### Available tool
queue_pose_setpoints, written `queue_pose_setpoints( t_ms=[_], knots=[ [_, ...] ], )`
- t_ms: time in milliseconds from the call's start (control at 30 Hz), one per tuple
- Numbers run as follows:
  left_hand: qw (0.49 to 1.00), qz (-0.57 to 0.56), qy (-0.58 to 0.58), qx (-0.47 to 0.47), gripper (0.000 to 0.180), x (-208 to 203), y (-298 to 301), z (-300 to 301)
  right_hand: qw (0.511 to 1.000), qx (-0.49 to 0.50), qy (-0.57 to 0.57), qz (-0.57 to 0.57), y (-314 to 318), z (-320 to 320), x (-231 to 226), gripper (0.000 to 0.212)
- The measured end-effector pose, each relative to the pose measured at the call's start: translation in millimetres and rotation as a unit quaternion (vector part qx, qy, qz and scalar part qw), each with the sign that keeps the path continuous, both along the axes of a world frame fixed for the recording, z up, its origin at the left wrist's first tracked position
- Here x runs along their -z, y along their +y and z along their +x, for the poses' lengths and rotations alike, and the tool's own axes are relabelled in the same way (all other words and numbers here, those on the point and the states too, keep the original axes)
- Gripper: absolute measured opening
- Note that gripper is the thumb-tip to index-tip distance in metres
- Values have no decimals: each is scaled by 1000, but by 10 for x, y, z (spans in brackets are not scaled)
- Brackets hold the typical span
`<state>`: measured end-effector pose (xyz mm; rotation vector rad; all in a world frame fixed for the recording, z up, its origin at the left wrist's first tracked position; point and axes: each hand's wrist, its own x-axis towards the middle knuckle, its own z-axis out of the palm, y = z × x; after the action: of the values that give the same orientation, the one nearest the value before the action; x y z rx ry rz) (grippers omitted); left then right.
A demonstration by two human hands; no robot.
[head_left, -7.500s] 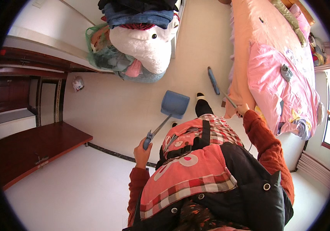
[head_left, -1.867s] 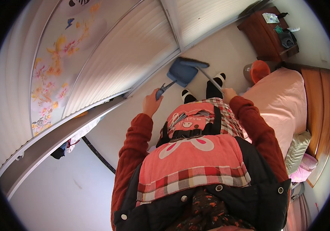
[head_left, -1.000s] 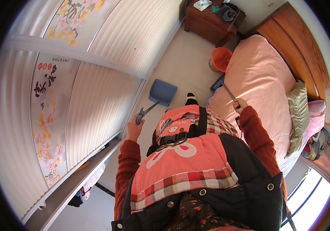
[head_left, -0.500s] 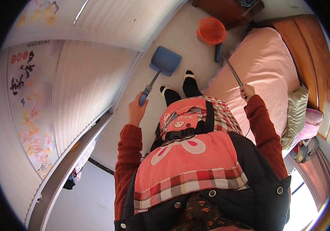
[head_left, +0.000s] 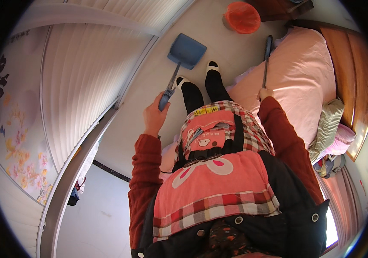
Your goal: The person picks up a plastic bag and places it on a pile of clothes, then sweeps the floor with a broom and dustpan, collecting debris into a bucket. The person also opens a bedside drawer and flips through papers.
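Observation:
My left hand (head_left: 154,115) is closed round the grey-blue handle of a long-handled dustpan (head_left: 187,50). Its blue pan hangs over or rests on the pale floor ahead of my left foot; I cannot tell which. My right hand (head_left: 265,93) grips the long thin handle of a broom (head_left: 267,60). The narrow blue-grey head of the broom points away from me, beside the far corner of the bed. Both tools are apart from each other, one on each side of my feet.
A bed (head_left: 300,81) with a pink sheet and wooden headboard (head_left: 351,69) stands at the right. An orange-lined bin (head_left: 243,18) sits far ahead, next to dark wooden furniture (head_left: 278,9). White sliding doors (head_left: 91,73) run along the left. My feet in white shoes (head_left: 213,66) are on the floor (head_left: 149,75).
The broom has swung from slanting to nearly upright in view, its head moving right, away from the bin. My right hand has come slightly left. The dustpan has shifted a little farther ahead.

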<state>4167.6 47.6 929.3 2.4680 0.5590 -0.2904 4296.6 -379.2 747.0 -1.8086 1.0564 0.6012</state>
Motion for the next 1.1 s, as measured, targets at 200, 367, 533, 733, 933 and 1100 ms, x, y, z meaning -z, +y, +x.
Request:
queue_pose_setpoints(
  t_ms=[200, 367, 533, 733, 933, 1100],
  knots=[
    [1000, 7, -20, 23, 44, 38, 53, 18, 985, 3, 82, 151, -16, 203, 31, 8],
    [999, -28, -15, 22, 44, -126, 124, 20, 946, 166, 39, 275, -74, -158, -610, 13],
    [997, -14, -62, 33, 45, -639, 137, -28, 970, 82, -25, 229, -154, -35, -581, 23],
    [996, -8, -65, 59, 45, -1420, 33, -32, 980, -39, -23, 196, -455, 322, -282, 50],
    [996, -60, -35, 53, 47, -1971, -17, -69, 960, 35, 1, 279, -371, 51, -428, 63],
    [969, -213, -13, -126, 22, -1966, 133, -110, 949, 61, 22, 308, -253, -301, -558, 62]
  ],
)
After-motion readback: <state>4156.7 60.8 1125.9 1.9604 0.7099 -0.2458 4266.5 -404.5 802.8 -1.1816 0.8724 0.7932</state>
